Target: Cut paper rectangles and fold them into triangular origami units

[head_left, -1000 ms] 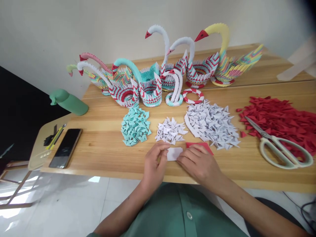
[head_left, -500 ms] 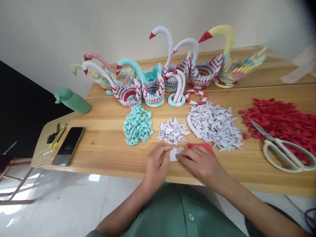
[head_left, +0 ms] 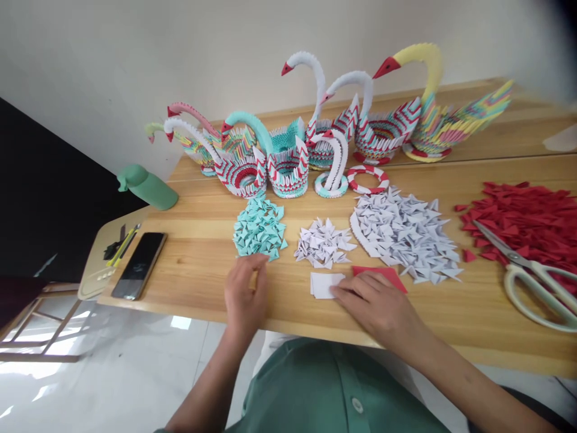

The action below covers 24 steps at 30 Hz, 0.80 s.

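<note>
A small stack of white paper rectangles (head_left: 325,285) lies near the table's front edge, its sheets slightly offset. My right hand (head_left: 376,304) rests over its right end, thumb and bent fingers closed on the paper's edge. Partly under that hand shows a red paper piece (head_left: 390,278). Well to the left, my left hand (head_left: 246,294) is apart from the white paper, thumb and index finger separated and nothing visible between them. Its fingertips are just in front of the pile of teal folded paper pieces (head_left: 260,227). Behind the white stack sits a small pile of white folded pieces (head_left: 323,242).
Several folded-paper swans (head_left: 288,168) line the back, beside a red-and-white paper ring (head_left: 368,180). A larger white pile (head_left: 408,231), a red pile (head_left: 532,225) and scissors (head_left: 536,279) occupy the right. Leftward are a phone (head_left: 139,264) and a green bottle (head_left: 148,187).
My left hand has let go of the white paper and moved left towards the teal pile. My right hand stays at the paper. The view has shifted slightly.
</note>
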{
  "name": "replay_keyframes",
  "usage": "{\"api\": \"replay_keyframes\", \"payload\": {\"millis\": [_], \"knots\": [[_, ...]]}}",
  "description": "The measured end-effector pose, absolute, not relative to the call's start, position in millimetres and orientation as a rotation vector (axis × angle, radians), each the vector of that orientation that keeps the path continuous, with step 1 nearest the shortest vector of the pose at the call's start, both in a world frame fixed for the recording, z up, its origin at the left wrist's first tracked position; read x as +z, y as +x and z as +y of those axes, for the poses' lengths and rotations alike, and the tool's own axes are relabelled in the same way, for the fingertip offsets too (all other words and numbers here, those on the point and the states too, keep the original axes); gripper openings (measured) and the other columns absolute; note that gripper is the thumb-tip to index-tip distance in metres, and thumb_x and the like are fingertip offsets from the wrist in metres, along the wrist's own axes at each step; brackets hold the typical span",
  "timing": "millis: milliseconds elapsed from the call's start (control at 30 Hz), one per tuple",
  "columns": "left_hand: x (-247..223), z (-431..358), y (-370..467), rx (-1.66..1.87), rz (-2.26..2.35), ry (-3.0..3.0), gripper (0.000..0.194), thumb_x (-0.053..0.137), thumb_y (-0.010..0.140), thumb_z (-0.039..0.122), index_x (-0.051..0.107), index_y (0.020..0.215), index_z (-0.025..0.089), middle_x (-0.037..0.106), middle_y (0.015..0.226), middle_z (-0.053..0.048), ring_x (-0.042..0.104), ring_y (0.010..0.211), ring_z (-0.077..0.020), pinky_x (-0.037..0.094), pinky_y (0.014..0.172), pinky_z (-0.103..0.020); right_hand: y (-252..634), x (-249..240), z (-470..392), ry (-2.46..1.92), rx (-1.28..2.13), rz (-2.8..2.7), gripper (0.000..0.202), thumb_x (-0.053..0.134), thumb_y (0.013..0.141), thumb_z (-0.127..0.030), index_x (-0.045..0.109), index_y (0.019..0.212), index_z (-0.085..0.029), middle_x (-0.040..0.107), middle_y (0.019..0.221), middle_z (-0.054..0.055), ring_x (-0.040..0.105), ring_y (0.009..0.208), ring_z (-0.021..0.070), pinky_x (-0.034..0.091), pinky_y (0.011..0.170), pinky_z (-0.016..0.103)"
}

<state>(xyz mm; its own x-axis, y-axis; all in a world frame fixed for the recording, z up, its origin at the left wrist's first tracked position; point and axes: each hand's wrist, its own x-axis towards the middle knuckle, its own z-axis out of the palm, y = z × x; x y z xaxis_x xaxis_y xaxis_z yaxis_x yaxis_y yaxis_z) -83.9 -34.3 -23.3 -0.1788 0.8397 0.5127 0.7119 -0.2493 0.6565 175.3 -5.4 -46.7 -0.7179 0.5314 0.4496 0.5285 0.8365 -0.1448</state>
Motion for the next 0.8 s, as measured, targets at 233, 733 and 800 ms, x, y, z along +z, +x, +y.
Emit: {"api": "replay_keyframes", "payload": {"millis": [233, 733, 800], "knots": [[-26, -20, -124, 1.199, 2.096, 1.928, 0.016, 0.054, 0.089, 0.018, 0.067, 0.098, 0.019, 0.069, 0.096, -0.006, 0.063, 0.092, -0.0209, 0.049, 0.084, -0.035, 178, -51, -7, -0.792, 0.059, -2.521, 0.025, 0.043, 0.096, -0.009, 0.067, 0.102, -0.015, 0.067, 0.094, 0.008, 0.057, 0.085, 0.0210, 0.043, 0.079, 0.037], [-24, 9, -134, 0.811, 2.114, 2.229, 0.020, 0.057, 0.088, 0.020, 0.068, 0.105, 0.019, 0.066, 0.096, -0.008, 0.059, 0.092, -0.0245, 0.047, 0.083, -0.037, 180, -55, -7, -0.798, 0.070, -2.519, 0.025, 0.043, 0.096, -0.009, 0.066, 0.104, -0.016, 0.067, 0.095, 0.009, 0.057, 0.086, 0.0216, 0.043, 0.079, 0.037], [-21, 13, -133, 0.771, 2.092, 2.263, 0.023, 0.055, 0.088, 0.019, 0.067, 0.108, 0.019, 0.066, 0.096, -0.008, 0.058, 0.091, -0.0244, 0.047, 0.082, -0.037, 180, -56, -7, -0.802, 0.065, -2.523, 0.026, 0.043, 0.096, -0.010, 0.066, 0.104, -0.016, 0.067, 0.095, 0.009, 0.057, 0.086, 0.0218, 0.043, 0.079, 0.038]]}}
